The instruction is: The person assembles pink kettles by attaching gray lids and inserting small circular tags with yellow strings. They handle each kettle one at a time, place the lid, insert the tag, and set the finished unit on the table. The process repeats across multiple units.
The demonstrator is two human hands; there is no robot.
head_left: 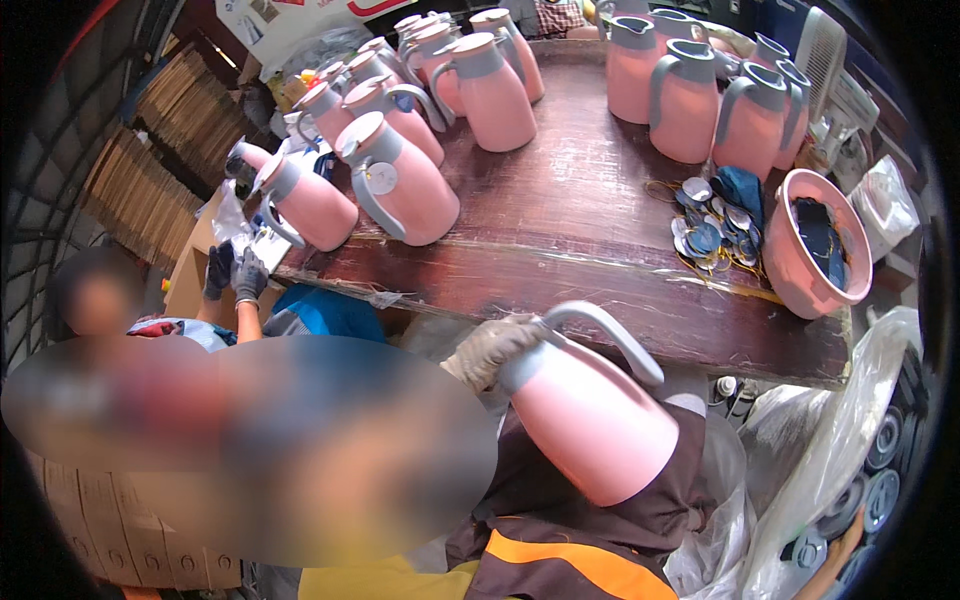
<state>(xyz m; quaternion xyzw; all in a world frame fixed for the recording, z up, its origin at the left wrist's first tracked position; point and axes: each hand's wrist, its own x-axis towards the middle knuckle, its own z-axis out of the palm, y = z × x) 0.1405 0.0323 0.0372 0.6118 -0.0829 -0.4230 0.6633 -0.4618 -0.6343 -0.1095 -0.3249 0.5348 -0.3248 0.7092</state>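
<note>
My left hand (494,352), in a light grey work glove, is closed round the neck of a pink jug (598,425) with a grey handle. The jug leans over my lap, its mouth toward the glove and its base toward the lower right. At the lower right edge my right hand (848,545) reaches in among round grey lids (840,505) in a clear plastic bag (765,500). Its fingers are partly hidden there, so I cannot make out their grip.
Lidded pink jugs (400,180) stand at the table's left, several lidless ones (685,110) at the far right. Near those lie round tags (712,225) and a pink bucket (815,245). A co-worker's gloved hands (245,275) are at the table's left edge, beside cardboard stacks (150,190).
</note>
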